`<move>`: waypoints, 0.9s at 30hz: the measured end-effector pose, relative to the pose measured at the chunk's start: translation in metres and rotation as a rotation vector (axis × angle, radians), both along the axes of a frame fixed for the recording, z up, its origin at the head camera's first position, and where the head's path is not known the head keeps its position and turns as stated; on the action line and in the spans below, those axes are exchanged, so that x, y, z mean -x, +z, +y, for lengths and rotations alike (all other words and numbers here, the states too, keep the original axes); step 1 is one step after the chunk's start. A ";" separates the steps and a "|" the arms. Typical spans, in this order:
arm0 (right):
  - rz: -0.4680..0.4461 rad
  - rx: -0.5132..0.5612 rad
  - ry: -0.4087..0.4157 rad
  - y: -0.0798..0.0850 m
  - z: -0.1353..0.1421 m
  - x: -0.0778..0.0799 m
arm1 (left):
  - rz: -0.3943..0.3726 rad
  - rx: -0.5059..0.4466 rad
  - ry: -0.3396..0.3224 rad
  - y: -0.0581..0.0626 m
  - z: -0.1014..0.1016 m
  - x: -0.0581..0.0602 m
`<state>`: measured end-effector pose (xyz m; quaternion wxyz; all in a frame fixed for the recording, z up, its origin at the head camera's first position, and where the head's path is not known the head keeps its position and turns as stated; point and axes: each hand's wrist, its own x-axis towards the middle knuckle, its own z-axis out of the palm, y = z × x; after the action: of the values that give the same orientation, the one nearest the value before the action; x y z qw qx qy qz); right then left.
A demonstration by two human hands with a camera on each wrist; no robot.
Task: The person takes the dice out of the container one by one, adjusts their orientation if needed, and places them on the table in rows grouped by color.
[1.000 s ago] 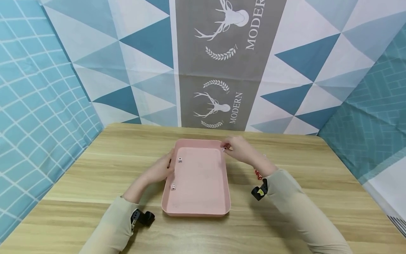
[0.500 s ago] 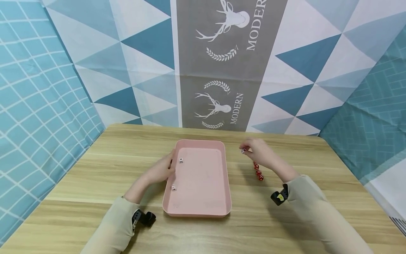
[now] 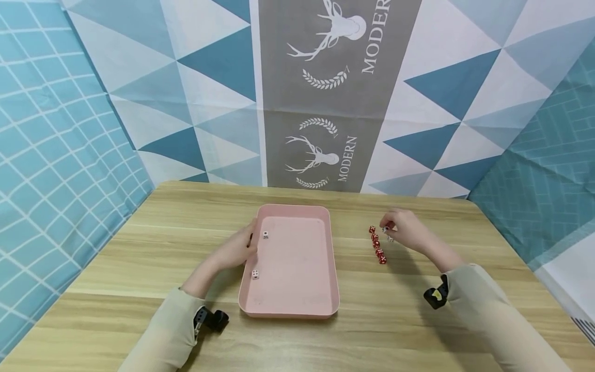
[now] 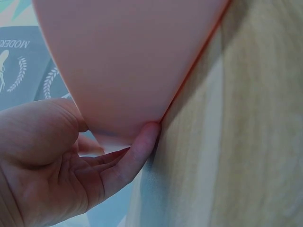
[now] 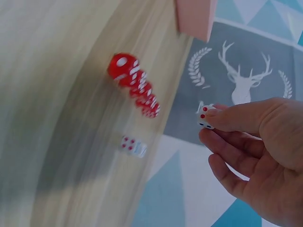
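A pink tray lies on the wooden table, with one white die toward its far left and another white die nearer along the left side. My left hand holds the tray's left side, thumb at the rim and fingers at the bottom edge. Right of the tray, my right hand pinches a white die between thumb and fingers, above the table. Below that hand, white dice sit on the table, partly hidden in the head view. Beside them runs a row of several red dice.
The wooden table ends at a patterned cloth backdrop. Blue cloths hang at the left and right sides. A dark camera is strapped to each wrist.
My right hand has moved right from the tray's far right corner, past the red dice, carrying the white die. The red row has come into full view. My left hand stays on the tray.
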<state>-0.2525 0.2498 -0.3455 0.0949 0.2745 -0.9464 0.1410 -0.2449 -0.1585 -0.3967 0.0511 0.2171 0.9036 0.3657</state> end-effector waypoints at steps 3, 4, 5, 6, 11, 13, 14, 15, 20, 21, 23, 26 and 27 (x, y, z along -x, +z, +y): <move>-0.035 -0.003 -0.012 -0.003 0.006 0.000 | -0.007 -0.009 -0.003 0.001 0.000 -0.001; -0.049 -0.005 -0.018 -0.004 0.007 0.000 | -0.015 -0.014 -0.002 0.001 0.000 -0.001; -0.061 -0.008 -0.023 -0.006 0.009 0.000 | -0.023 -0.020 -0.001 0.002 0.000 -0.001; -0.074 -0.010 -0.028 -0.007 0.010 0.000 | -0.034 -0.024 0.004 0.002 0.000 -0.001; -0.097 -0.023 -0.047 -0.017 0.018 -0.001 | -0.040 -0.029 -0.005 0.003 0.000 -0.001; -0.104 -0.019 -0.057 -0.021 0.021 -0.001 | -0.037 -0.026 -0.008 0.003 0.000 -0.001; -0.109 -0.017 -0.066 -0.022 0.021 -0.001 | -0.040 -0.024 -0.005 0.003 0.000 -0.001; -0.114 -0.015 -0.072 -0.023 0.022 -0.001 | -0.035 -0.023 -0.007 0.003 0.000 -0.001; -0.141 -0.002 -0.102 -0.026 0.025 -0.002 | -0.043 -0.021 -0.009 0.001 0.000 0.000; -0.144 0.002 -0.105 -0.027 0.026 -0.002 | -0.042 -0.021 -0.007 0.001 0.000 0.001; -0.154 0.005 -0.106 -0.029 0.027 -0.001 | -0.050 -0.026 -0.009 0.001 0.000 0.001; -0.184 0.006 -0.101 -0.032 0.028 0.000 | -0.053 -0.022 -0.001 0.001 0.000 0.001; -0.191 0.003 -0.098 -0.033 0.028 0.001 | -0.051 -0.024 -0.003 0.002 0.001 0.001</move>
<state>-0.2535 0.2775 -0.3790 0.0117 0.2128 -0.9633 0.1631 -0.2457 -0.1579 -0.3950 0.0719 0.2098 0.8972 0.3818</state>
